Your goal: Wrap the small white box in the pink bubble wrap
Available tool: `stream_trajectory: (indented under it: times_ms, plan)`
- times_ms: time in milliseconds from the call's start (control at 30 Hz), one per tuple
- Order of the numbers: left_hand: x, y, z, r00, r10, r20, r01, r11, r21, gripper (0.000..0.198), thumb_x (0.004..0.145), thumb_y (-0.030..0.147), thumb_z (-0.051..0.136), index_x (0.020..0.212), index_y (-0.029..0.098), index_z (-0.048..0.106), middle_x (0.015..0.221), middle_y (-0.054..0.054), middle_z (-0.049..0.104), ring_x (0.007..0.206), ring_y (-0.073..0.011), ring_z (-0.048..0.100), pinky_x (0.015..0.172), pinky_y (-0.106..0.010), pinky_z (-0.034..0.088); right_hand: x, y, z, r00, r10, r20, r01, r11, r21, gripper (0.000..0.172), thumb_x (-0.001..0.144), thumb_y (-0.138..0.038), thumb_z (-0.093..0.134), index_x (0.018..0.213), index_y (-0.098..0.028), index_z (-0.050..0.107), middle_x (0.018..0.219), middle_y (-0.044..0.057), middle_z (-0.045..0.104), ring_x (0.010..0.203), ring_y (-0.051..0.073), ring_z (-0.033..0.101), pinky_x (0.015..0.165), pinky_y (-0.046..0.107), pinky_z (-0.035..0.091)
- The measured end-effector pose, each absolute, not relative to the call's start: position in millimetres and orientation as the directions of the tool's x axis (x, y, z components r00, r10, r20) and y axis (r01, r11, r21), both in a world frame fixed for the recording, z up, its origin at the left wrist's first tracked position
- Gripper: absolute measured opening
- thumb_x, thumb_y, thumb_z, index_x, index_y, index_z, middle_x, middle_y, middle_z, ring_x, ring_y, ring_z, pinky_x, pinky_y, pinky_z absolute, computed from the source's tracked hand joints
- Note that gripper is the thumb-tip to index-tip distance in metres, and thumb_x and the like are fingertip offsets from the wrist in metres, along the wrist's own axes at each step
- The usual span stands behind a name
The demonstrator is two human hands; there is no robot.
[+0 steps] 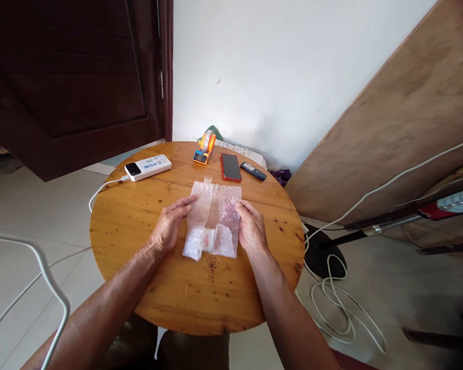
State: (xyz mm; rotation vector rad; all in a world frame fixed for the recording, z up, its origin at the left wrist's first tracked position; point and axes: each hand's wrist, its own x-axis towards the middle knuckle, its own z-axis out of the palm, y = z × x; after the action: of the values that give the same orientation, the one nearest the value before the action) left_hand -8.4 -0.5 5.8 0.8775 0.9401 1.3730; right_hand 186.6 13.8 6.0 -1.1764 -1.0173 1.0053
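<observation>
A sheet of clear bubble wrap (227,203) lies in front of me on the round wooden table (170,293). Its lower part is folded up around a small white item with red marks (208,239), whose kind I cannot make out. My left hand (170,223) pinches the wrap's left edge near the top. On the opposite edge, my right hand (251,223) grips the wrap between thumb and fingers. A short strip of clear tape (208,179) shows at the wrap's top edge.
Toward the back stand an orange tape dispenser (205,147), a red-cased phone (230,167) and a dark handheld device (253,171). A white power bank (148,167) with a cable sits at left. Coiled white cable (332,308) lies on the floor at right.
</observation>
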Motion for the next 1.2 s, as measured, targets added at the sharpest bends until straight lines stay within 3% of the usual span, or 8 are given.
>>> stream_trajectory:
  times_ms: [100,200,300,400,533,633,933,1200]
  plan:
    - [-10,0,6,-0.128,0.991,0.044,-0.153,-0.063,0.986,0.063,0.065,0.045,0.077,0.12,0.017,0.068,0.127,-0.013,0.064,0.121,-0.0308,0.055,0.094,-0.037,0.045,186,15,5,0.226,0.974,0.029,-0.123,0.058,-0.991,0.034,0.067,-0.054,0.072,0.076,-0.022,0.065,0.071,0.001,0.066,0.066,0.018,0.059,0.064,0.031,0.046]
    - [-10,-3,7,-0.153,0.974,0.164,0.128,-0.145,0.981,0.068,0.065,0.051,0.076,0.123,0.018,0.065,0.128,-0.014,0.058,0.114,-0.0292,0.057,0.091,-0.038,0.047,186,16,1,0.172,0.985,-0.008,-0.07,0.004,-0.998,0.035,0.068,-0.052,0.073,0.085,-0.022,0.067,0.076,0.002,0.069,0.069,0.019,0.062,0.065,0.031,0.047]
    - [-9,-6,7,-0.086,0.969,0.231,0.321,-0.193,0.927,0.065,0.063,0.052,0.077,0.117,0.017,0.069,0.102,-0.009,0.063,0.094,-0.0249,0.059,0.086,-0.037,0.047,189,16,-3,0.124,0.992,-0.028,0.064,-0.036,-0.997,0.039,0.067,-0.045,0.074,0.097,-0.022,0.066,0.071,-0.001,0.068,0.064,0.018,0.06,0.059,0.029,0.044]
    - [-7,-6,3,-0.053,0.986,0.157,0.371,-0.126,0.92,0.047,0.064,0.041,0.075,0.104,0.017,0.072,0.077,-0.002,0.061,0.073,-0.0188,0.056,0.073,-0.031,0.046,191,18,-7,0.09,0.996,0.01,0.128,-0.002,-0.992,0.034,0.068,-0.04,0.07,0.095,-0.022,0.066,0.064,-0.003,0.064,0.056,0.016,0.055,0.053,0.027,0.039]
    - [-7,-3,-3,-0.044,0.996,0.074,0.327,-0.055,0.943,0.018,0.069,0.031,0.06,0.077,0.018,0.069,0.062,0.003,0.056,0.061,-0.0141,0.05,0.061,-0.026,0.04,191,19,-8,0.101,0.989,0.104,0.176,0.085,-0.981,0.021,0.07,-0.038,0.064,0.08,-0.021,0.067,0.065,-0.002,0.063,0.058,0.015,0.054,0.056,0.026,0.038]
    - [-10,-2,-1,-0.097,0.993,0.072,0.257,-0.045,0.965,0.015,0.068,0.032,0.058,0.063,0.018,0.061,0.058,0.003,0.054,0.057,-0.0123,0.047,0.056,-0.025,0.036,192,18,-6,0.128,0.984,0.123,0.208,0.095,-0.973,0.018,0.071,-0.038,0.064,0.073,-0.021,0.066,0.064,-0.002,0.062,0.059,0.015,0.052,0.056,0.027,0.037]
    - [-19,8,0,-0.26,0.947,-0.19,-0.321,0.101,0.942,0.03,0.053,0.04,0.071,0.067,0.019,0.053,0.056,0.004,0.056,0.048,-0.0097,0.049,0.051,-0.024,0.04,196,20,-4,0.222,0.967,0.121,0.195,0.078,-0.978,0.017,0.07,-0.038,0.063,0.074,-0.022,0.065,0.063,-0.002,0.063,0.06,0.016,0.054,0.057,0.027,0.039]
    - [-22,13,-1,-0.29,0.922,-0.259,-0.315,0.164,0.935,0.04,0.05,0.033,0.067,0.085,0.018,0.055,0.056,0.005,0.06,0.047,-0.0107,0.053,0.049,-0.022,0.039,202,23,-7,0.242,0.964,0.114,0.263,0.048,-0.964,0.024,0.07,-0.033,0.06,0.09,-0.022,0.065,0.057,-0.004,0.06,0.051,0.016,0.051,0.051,0.027,0.037]
